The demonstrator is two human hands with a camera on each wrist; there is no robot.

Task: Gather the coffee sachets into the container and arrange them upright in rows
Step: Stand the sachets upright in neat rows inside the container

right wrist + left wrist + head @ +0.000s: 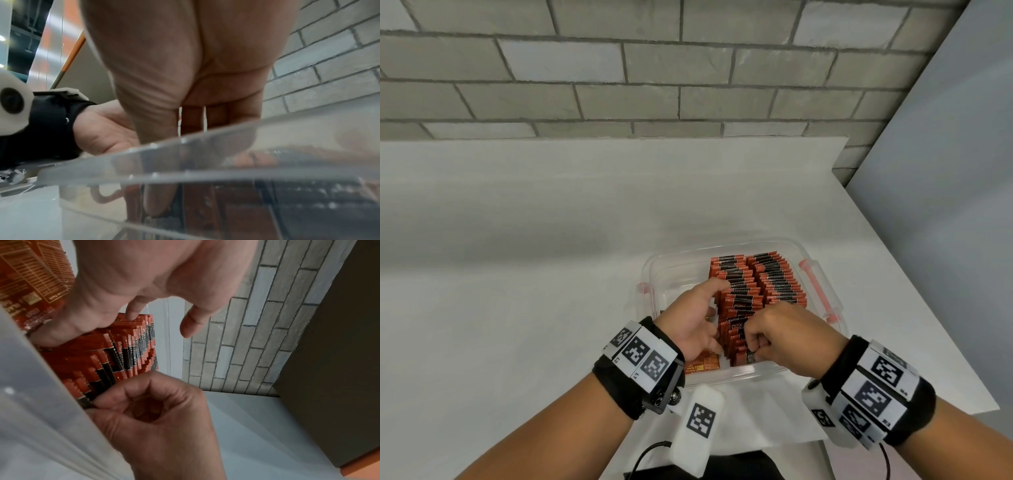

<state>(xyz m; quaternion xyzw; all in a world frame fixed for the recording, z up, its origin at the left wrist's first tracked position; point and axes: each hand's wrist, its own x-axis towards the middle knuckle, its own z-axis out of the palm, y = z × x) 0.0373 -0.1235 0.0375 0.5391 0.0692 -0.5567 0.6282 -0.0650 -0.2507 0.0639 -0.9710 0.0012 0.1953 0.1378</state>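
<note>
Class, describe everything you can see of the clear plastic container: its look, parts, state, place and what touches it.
The container is a rectangular box of clear plastic with rounded corners and orange-pink clip handles on both short sides. It stands lidless on the white table. Red-and-black coffee sachets stand upright in two rows on its right side, and one sachet lies flat at its near left. The left hand and right hand both reach inside it.

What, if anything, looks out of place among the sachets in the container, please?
One orange sachet lies flat on the container floor beneath the left hand, while the others stand upright in two rows. The near sachets lean unevenly by the right hand.
</note>
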